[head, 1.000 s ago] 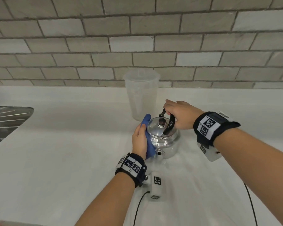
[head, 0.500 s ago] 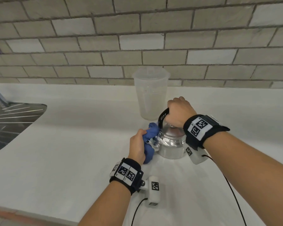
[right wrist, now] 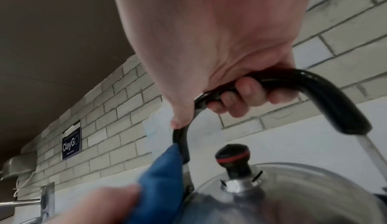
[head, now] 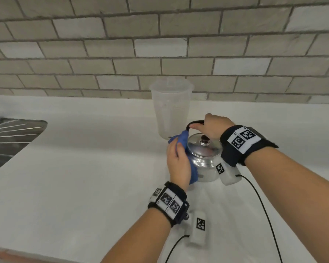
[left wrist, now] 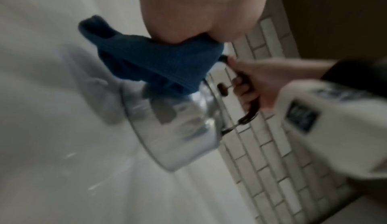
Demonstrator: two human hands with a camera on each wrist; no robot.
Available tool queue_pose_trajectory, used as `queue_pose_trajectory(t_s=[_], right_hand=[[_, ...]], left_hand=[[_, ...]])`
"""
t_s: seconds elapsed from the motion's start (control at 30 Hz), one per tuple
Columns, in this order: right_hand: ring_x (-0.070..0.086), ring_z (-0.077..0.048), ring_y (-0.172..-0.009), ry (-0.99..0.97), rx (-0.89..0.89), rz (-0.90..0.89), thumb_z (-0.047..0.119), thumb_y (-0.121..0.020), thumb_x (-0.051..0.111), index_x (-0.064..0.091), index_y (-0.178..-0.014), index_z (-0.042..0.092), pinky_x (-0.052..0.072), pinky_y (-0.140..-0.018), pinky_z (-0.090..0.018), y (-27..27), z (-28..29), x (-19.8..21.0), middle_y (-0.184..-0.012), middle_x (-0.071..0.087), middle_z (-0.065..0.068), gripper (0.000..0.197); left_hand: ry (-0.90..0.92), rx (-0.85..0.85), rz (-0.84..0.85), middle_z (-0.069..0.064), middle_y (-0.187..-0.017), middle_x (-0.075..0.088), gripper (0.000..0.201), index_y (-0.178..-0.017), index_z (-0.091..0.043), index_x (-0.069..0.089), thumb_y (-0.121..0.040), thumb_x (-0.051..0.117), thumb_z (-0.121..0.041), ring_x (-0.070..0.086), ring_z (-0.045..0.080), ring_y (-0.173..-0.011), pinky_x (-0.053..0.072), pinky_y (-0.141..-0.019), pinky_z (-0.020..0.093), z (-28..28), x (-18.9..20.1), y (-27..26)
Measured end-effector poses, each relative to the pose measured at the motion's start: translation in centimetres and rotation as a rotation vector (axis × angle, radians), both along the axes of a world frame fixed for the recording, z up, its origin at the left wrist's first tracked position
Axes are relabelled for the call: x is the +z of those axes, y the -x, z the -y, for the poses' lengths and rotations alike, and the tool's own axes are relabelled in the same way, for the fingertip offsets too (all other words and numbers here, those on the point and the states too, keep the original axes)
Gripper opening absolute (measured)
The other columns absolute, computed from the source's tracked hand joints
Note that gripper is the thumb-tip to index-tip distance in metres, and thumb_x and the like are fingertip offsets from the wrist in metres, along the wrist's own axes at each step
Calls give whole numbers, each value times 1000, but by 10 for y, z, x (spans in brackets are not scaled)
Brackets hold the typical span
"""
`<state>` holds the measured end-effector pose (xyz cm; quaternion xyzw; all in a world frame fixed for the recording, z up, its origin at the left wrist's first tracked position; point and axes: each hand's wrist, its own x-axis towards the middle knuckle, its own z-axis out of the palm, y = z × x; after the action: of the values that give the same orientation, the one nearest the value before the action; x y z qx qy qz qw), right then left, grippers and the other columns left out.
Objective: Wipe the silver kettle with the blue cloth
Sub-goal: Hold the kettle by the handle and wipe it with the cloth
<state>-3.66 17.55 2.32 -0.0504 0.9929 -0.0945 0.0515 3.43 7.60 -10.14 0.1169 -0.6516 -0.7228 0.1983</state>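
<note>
Silver kettle (head: 204,158) is stood upright on the white counter (head: 74,168), near its back edge. Black handle (right wrist: 314,85) is gripped from above by the right hand (head: 215,126). Blue cloth (head: 184,141) is pressed against the kettle's left flank by the left hand (head: 178,164) (fingers curled round the cloth), directly left of the body.

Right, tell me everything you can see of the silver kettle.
The shiny silver metal kettle stands upright on the white countertop, in front of a translucent plastic jug. It has a rounded body, a domed lid with a black knob ringed in red, and an arched black handle on metal struts. The right hand grips the handle from above; the left hand presses the blue cloth against its left side.
</note>
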Motion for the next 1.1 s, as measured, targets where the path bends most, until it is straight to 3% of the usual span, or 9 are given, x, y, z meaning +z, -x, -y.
queue_pose_trajectory(t_s=[0.17,0.27,0.37,0.47,0.6,0.77,0.87,1.0,1.1], right_hand=[[59,-32,-103,-25,-44,-46,54,-95,38,48,-119,3,38,-72,-30,-2,5,-4,-115,62,-14,58],[58,-33,-107,-38,-67,-47,48,-97,40,48,-120,1,37,-74,-30,-1,5,-5,-118,61,-15,53],[58,-33,-108,-45,-74,-35,50,-98,36,49,-119,1,37,-75,-30,-1,4,-3,-118,61,-16,55],[59,-33,-106,-41,-80,-37,51,-97,36,52,-117,1,39,-75,-30,-3,4,0,-116,63,-16,56],[58,-35,-108,-25,-78,-60,53,-96,35,50,-119,2,39,-77,-32,-3,2,-4,-118,62,-16,59],[58,-35,-106,-13,-80,-85,53,-96,35,50,-118,3,38,-75,-33,-4,1,-6,-115,63,-16,56],[59,-34,-101,-20,-70,-107,53,-96,35,50,-116,4,39,-73,-32,-5,0,-9,-111,64,-14,55],[60,-33,-89,18,-38,-201,53,-95,38,53,-109,7,41,-70,-32,-8,-5,-14,-101,66,-12,51],[57,-30,-80,64,-14,-234,54,-94,41,55,-105,8,43,-70,-32,-8,-9,-17,-94,66,-10,49]], left_hand=[[252,55,-61,13,-135,60,49,-141,-6,53,-103,34,-31,56,20,-122,42,-109,38,-19,-17,11],[352,98,-11,19,-132,58,79,-140,0,49,-98,22,-61,56,30,-120,43,-106,44,-29,-22,3],[362,29,113,19,-159,35,74,-154,0,28,-102,22,-53,36,29,-146,22,-120,19,-38,-16,-11],[238,-91,181,12,-163,27,50,-156,-2,22,-109,29,-18,27,23,-151,13,-105,-3,-33,-2,-30],[-171,-180,321,11,-108,68,31,-113,-10,62,-107,37,-28,66,29,-106,53,-93,39,-1,25,-51],[-652,-253,284,16,-82,75,48,-101,-7,68,-101,41,-47,72,28,-76,56,-70,36,75,56,-35],[-397,-277,438,14,-102,72,62,-111,-9,67,-96,42,-64,66,26,-94,53,-82,37,111,43,-20],[344,-188,652,19,-116,64,34,-117,1,60,-89,72,-14,63,31,-105,54,-93,40,141,6,-9],[548,-165,695,22,-137,55,67,-148,-1,37,-87,66,0,56,36,-125,50,-102,40,160,-3,0]])
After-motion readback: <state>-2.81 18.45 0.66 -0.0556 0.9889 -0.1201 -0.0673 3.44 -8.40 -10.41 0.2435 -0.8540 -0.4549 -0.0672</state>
